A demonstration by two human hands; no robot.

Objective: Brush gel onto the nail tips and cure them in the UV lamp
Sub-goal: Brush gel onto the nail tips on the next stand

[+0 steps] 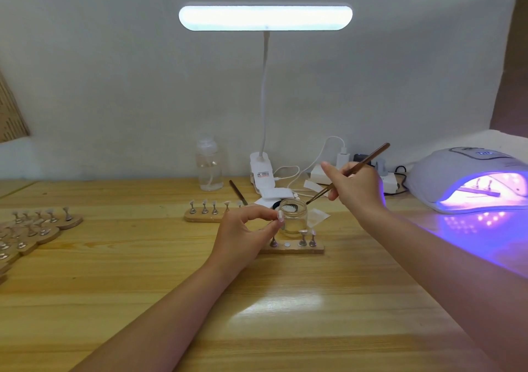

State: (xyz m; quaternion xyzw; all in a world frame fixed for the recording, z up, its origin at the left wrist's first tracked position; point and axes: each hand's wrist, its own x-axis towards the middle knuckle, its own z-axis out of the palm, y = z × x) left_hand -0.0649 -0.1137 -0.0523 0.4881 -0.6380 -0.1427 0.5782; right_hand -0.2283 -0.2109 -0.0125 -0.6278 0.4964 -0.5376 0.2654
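Nail tips are spread over several places on the wooden table [257, 300]. One nail tip [280, 216] is pinched between the thumb and first finger of the left hand [245, 228], lifted just beside the small glass jar [293, 217]. The right hand [357, 186] has its fingers curled round the brush [348, 173], whose tip rests at the rim of the jar.

As I judge it, the task is in the middle. A holder with tips [480, 190] already lies inside the lit UV lamp [471, 180], so one batch is curing. The near wooden stand [294, 248], just in front of the jar, carries three tips and one bare spot (probably the place of the tip in the hand). A second stand [205, 214] behind it and a group of stands at the left edge [37, 228] hold more tips; I cannot tell which of them are already coated.

For moving, the near half of the table is open. The way to the lamp mouth on the right is free, but the jar and the near stand are very close to both hands, and cables [297, 177] lie behind them.
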